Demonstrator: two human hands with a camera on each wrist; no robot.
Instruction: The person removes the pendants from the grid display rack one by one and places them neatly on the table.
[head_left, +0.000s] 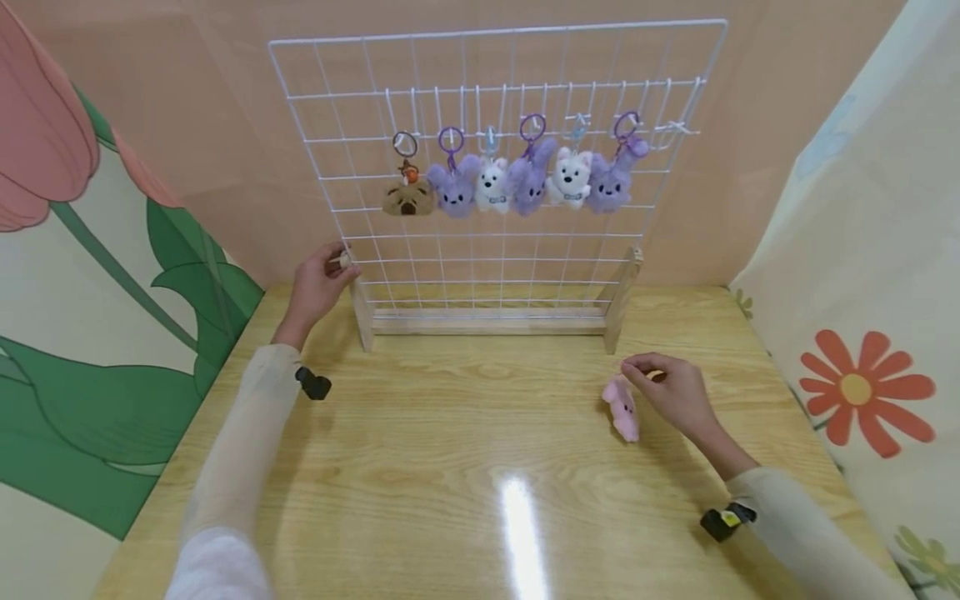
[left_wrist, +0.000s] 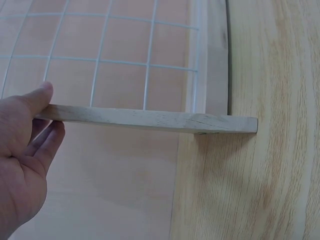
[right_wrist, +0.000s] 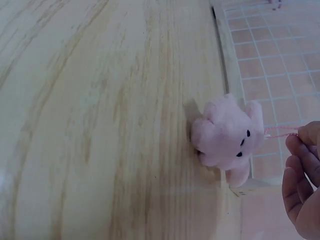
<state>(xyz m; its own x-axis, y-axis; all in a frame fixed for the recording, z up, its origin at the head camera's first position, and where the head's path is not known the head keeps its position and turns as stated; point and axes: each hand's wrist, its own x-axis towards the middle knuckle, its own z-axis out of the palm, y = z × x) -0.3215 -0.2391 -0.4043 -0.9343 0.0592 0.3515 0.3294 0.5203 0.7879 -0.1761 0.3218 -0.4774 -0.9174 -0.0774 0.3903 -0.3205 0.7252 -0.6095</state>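
Note:
My left hand grips the upper end of the wooden side post of a white wire grid rack, thumb on one face and fingers on the other. On the right, my right hand pinches the thin pink cord of a pink plush keychain between thumb and fingertips. The plush hangs below the fingers, close over the table, its small dark eyes and nose showing in the right wrist view.
Several plush keychains hang in a row on the rack's hooks: a brown bear head, purple plushes and white ones. At the row's right end is a hook without a plush. The wooden table meets flower-printed cloth at both sides.

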